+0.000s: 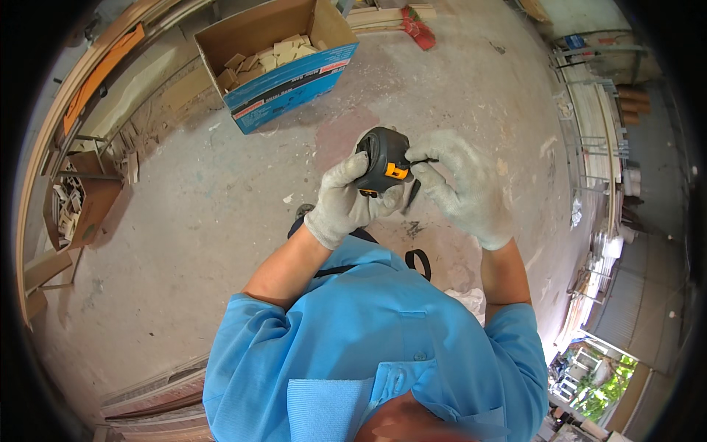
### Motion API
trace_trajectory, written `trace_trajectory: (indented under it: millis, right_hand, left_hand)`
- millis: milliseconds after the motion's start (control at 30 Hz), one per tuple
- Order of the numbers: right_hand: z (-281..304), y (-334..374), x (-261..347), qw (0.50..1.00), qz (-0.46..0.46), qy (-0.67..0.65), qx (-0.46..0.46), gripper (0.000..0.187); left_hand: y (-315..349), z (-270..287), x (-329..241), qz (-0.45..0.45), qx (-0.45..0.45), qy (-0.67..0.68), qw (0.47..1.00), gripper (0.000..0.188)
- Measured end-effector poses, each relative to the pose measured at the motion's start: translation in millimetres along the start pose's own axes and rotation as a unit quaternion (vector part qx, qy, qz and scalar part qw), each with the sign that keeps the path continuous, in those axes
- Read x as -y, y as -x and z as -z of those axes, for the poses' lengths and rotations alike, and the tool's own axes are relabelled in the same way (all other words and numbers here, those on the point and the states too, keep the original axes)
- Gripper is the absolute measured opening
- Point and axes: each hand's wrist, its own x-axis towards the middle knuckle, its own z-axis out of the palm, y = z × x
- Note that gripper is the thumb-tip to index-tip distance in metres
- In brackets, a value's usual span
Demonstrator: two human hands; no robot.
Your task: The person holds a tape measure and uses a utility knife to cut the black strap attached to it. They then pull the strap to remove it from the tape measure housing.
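In front of my chest my left hand, in a pale grey work glove, holds a black tape measure with yellow parts on its case. The thumb lies along its left side and the fingers curl beneath it. My right hand, gloved the same way, is at the tape measure's right side. Its thumb and forefinger pinch a thin black strap beside the case. A dark strip hangs below, between the hands; where it joins is hidden.
A blue cardboard box holding wood offcuts stands ahead on the concrete floor. A brown box of scraps sits at left. Long boards line the left wall. A red brush lies at the far side. Racks of stock run along the right.
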Motion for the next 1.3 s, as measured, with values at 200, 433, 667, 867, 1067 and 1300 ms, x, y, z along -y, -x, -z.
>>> trace_trajectory:
  millis: [200, 433, 667, 867, 1067, 1300]
  right_hand:
    - [7.7, -3.3, 5.3, 0.999, -0.030, -0.017, 0.028, 0.024]
    - [10.4, -7.4, 4.5, 0.999, 0.013, 0.025, 0.027, 0.021]
    - [10.2, -10.3, 0.8, 0.994, 0.061, 0.079, 0.038, 0.020]
    - [10.2, -9.5, -2.4, 0.970, 0.144, 0.190, 0.055, 0.029]
    - [13.4, -7.3, -1.9, 0.992, -0.081, -0.034, 0.086, 0.037]
    - [14.0, -8.3, 1.5, 0.992, -0.079, -0.013, 0.101, 0.038]
  left_hand:
    - [0.7, -3.2, 1.6, 0.003, -0.049, 0.014, 0.999, 0.062]
    - [0.6, -2.0, 1.4, 0.010, -0.033, 0.028, 0.999, 0.061]
    - [1.5, -4.4, 3.6, -0.016, -0.076, 0.021, 0.997, 0.059]
    - [0.0, 4.9, 0.7, -0.002, -0.043, 0.055, 0.998, 0.055]
    - [-1.0, 4.6, 4.0, -0.007, -0.048, 0.066, 0.997, 0.055]
    - [-2.4, -1.4, 0.0, -0.015, -0.060, 0.033, 0.998, 0.055]
